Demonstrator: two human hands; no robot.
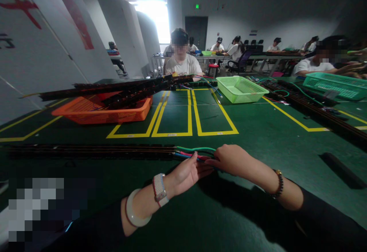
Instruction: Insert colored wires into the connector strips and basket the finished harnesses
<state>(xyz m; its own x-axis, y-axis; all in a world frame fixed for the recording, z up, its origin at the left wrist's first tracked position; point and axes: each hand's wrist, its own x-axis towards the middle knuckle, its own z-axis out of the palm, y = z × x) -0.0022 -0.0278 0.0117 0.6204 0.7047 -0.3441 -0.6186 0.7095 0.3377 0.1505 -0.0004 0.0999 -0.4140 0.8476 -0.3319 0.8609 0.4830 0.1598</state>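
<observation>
A long dark strip [94,151] lies across the green table in front of me, with green, red and blue wires [197,152] coming out of its right end. My left hand [185,173] has its fingers pinched on the wires just past the strip's end. My right hand [231,159] is closed on the same bundle of wires from the right, touching the left fingertips. A white bangle and a watch sit on my left wrist, a bead bracelet on my right.
An orange basket [86,115] holding several dark strips stands at the back left, a light green basket [239,88] at the back middle, a teal one [332,84] at the far right. Yellow lines mark the table. A short dark bar [341,170] lies right. People sit at tables behind.
</observation>
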